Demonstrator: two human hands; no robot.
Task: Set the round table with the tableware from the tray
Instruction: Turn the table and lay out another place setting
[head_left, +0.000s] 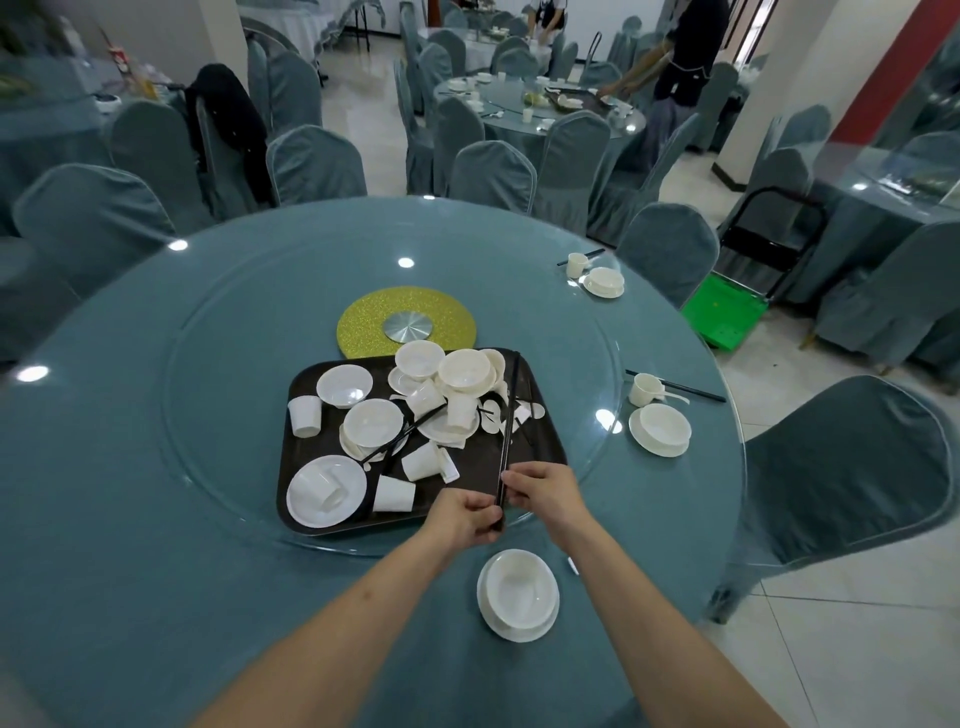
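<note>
Over the tray (306, 512), 2 hands (511, 501) hold chopsticks (508, 421).

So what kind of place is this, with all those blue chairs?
Probably a restaurant banquet hall. Several round tables stand ringed by covered chairs, the near round table has a glass turntable, and both hands, left hand and right hand, hold chopsticks over a tray of white dishes.

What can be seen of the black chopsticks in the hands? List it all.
The black chopsticks are a pair of long, thin, dark, smooth sticks lying close together. Their near ends are gripped by the left hand, with the right hand pinching just above. They slant away over the right edge of the dark tray, the far tips above the piled white dishes.
</note>
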